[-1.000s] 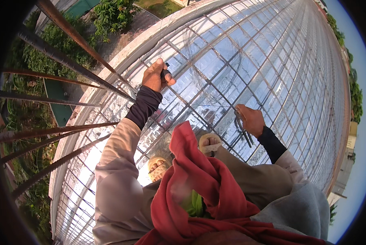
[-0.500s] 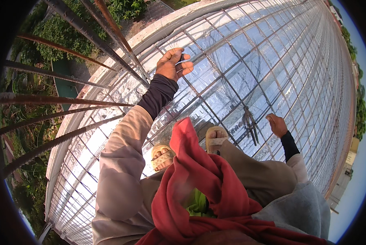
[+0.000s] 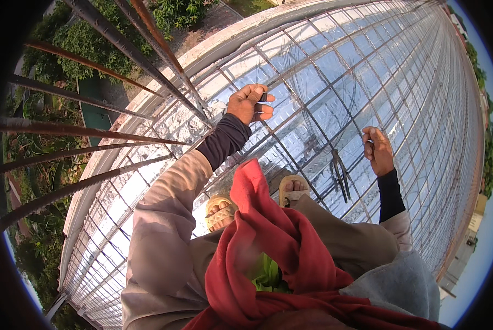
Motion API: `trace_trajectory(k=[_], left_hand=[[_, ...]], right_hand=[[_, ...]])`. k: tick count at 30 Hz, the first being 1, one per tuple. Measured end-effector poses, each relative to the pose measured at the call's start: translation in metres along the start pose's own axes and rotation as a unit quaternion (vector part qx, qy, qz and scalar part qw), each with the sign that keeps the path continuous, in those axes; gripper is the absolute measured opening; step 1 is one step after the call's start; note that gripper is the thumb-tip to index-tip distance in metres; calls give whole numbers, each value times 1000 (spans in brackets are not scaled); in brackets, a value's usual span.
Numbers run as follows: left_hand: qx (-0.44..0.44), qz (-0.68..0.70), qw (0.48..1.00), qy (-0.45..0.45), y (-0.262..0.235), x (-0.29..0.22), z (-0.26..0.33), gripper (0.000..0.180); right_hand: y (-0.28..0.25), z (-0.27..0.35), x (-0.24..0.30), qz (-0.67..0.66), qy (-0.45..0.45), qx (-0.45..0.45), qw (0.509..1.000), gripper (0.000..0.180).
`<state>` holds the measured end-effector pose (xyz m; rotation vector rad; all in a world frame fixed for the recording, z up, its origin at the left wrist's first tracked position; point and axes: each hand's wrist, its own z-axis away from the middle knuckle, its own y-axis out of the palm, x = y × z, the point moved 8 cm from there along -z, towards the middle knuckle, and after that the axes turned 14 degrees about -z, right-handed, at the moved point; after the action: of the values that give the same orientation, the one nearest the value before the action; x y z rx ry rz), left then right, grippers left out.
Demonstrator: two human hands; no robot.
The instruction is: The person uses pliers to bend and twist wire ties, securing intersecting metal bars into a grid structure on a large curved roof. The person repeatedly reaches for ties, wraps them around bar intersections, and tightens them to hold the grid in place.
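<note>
My left hand (image 3: 249, 103) is raised above the steel rebar grid (image 3: 323, 71), its fingers closed on a small dark tool (image 3: 264, 98). My right hand (image 3: 378, 149) is off to the right, pinching a bundle of thin tie wires (image 3: 341, 179) that hangs down toward the grid. Both hands are held apart over the mesh, touching no bar. Below them my feet stand on the bars in tan sandals (image 3: 219, 213) (image 3: 293, 190).
Shiny foil sheeting (image 3: 164, 126) lies under the grid. Rusty rebar rods (image 3: 92, 132) stick out past the slab's curved concrete edge (image 3: 224, 47) at the left. Green plants (image 3: 75, 44) lie far below. A red scarf (image 3: 268, 242) hangs from my neck.
Both hands have shifted right. The right hand moved farther out and up with the wire bundle; the left hand's fingers curled around the dark tool.
</note>
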<state>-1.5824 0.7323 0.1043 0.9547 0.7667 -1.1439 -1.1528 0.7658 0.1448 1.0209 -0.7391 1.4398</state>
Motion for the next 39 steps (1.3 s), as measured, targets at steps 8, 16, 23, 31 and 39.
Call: trace_trajectory(k=[8, 16, 23, 31, 39], left_hand=[[102, -70, 992, 5, 90, 26, 43, 28], [109, -274, 947, 125, 57, 18, 37, 26], [42, -108, 991, 73, 38, -12, 15, 42], [19, 77, 997, 8, 40, 3, 13, 28], [28, 54, 998, 20, 26, -4, 11, 33]], right_hand=[[237, -14, 32, -47, -105, 96, 989, 48], [255, -9, 26, 65, -155, 96, 981, 32], [261, 4, 9, 192, -224, 122, 948, 24], [266, 8, -19, 193, -113, 158, 962, 31], [265, 9, -31, 126, -64, 165, 976, 48]])
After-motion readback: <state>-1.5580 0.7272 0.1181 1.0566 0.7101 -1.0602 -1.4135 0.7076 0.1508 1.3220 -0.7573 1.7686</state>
